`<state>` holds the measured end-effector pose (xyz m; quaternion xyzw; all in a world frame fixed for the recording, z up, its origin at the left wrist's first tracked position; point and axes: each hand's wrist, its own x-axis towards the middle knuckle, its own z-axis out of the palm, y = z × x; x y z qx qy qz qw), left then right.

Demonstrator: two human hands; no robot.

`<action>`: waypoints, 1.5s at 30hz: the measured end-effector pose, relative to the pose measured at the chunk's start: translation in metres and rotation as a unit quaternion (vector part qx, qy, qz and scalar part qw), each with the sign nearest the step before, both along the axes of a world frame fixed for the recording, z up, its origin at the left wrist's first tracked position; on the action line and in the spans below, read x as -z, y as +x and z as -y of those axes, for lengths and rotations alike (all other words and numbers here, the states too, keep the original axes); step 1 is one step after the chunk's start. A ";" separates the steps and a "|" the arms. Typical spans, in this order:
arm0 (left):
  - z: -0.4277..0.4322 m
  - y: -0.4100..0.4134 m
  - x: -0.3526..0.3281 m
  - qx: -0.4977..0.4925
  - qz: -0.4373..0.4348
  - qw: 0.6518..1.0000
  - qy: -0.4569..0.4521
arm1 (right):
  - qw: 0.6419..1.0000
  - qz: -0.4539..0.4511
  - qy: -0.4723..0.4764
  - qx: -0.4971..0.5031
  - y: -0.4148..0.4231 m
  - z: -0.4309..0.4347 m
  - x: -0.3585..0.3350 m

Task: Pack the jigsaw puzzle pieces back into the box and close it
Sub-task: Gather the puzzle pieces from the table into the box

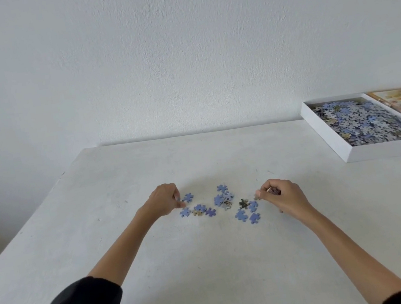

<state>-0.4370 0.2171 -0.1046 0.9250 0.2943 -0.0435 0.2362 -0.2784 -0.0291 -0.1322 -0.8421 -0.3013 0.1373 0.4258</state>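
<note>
Plainly pieces [274,191] in curled right hand [285,196].

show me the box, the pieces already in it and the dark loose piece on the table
box [386,150], head view, on its white front wall
pieces in the box [364,122], head view, on the middle of the heap
dark loose piece [242,203], head view, on the piece's middle

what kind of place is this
Probably a plain room at home: a white table against a bare white wall, with an open puzzle box and loose jigsaw pieces on it.
</note>
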 end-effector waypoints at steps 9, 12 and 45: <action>0.006 -0.012 0.000 -0.121 0.172 0.945 -0.251 | 0.996 0.055 -0.040 -0.057 0.001 0.002 0.000; 0.006 -0.012 -0.001 -0.149 0.197 0.917 -0.313 | 0.994 0.081 -0.038 -0.063 0.003 0.001 -0.001; 0.003 -0.007 -0.007 -0.033 0.164 0.906 -0.389 | 0.655 -0.662 0.364 -0.013 -0.024 -0.033 -0.017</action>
